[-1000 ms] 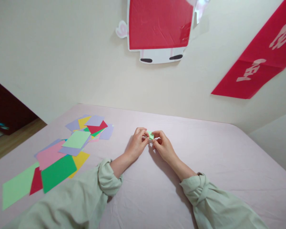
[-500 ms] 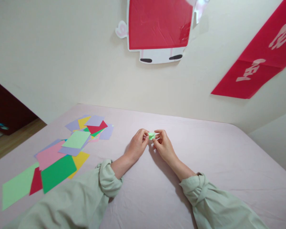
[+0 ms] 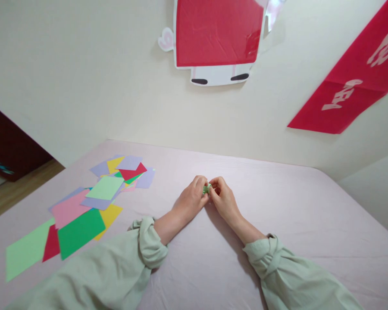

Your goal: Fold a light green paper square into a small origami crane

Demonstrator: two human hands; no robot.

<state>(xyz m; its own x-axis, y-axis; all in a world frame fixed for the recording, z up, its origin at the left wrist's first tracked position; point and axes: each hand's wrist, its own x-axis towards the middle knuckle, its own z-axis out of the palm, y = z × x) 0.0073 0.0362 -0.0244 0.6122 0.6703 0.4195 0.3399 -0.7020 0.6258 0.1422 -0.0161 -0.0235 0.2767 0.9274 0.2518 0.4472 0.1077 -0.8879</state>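
A small folded piece of light green paper [image 3: 207,188] is pinched between both my hands near the middle of the pale pink sheet [image 3: 278,224]. My left hand [image 3: 192,199] grips its left side with curled fingers. My right hand [image 3: 222,198] grips its right side, fingers pressed close against the left hand's. Most of the paper is hidden by my fingertips. Both forearms rest on the sheet, with pale green sleeves rolled up.
Several coloured paper squares [image 3: 93,200] lie scattered on the sheet to the left, in green, pink, lilac, yellow and red. The wall behind carries a red and white cut-out [image 3: 216,38] and a red banner [image 3: 345,90]. Wooden floor [image 3: 16,189] shows at far left.
My hands have drawn closer together, so the green paper is smaller and more covered than before. My left arm has slid slightly to the right.
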